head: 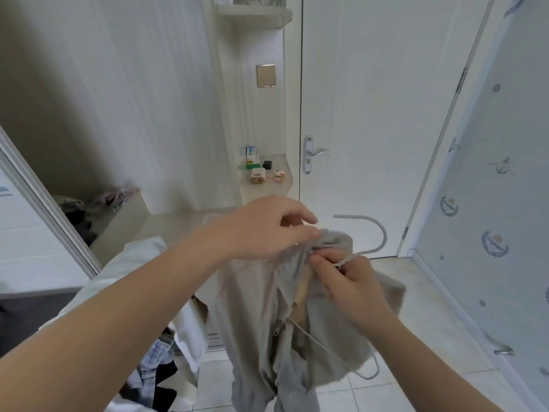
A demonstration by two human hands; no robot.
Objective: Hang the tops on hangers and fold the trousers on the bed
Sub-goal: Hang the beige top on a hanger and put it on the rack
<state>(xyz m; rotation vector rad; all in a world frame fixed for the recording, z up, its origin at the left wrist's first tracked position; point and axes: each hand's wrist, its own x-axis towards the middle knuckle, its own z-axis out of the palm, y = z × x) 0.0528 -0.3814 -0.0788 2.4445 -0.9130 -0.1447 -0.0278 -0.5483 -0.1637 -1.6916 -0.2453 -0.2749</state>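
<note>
With the left hand point(267, 230) pinching the top point(258, 322) at its collar and the right hand point(353, 283) pinching the hanger point(381, 233) at its neck, the top could slide off one side if either grip slackens.

A white panelled door point(371, 99) fills the 1 o'clock area, with its silver lever handle point(318, 152) near the centre. At 12 o'clock, a cream corner ledge point(267, 190) carries white-and-green cardboard boxes point(251, 157), a small black cube point(267, 165) and a white rounded box with a gold face point(257, 176). Higher at 12 o'clock a beige square wall plate point(266, 75) sits below a cream upper shelf point(255, 14). Pale blue wallpaper printed with anchors point(499, 173) covers 3 o'clock. Glossy pale floor tiles point(430, 307) spread at 5 o'clock, with a metal door stop point(503, 350) beside the wall. Crumpled plastic bags point(113, 197) lie at 9 o'clock.
</note>
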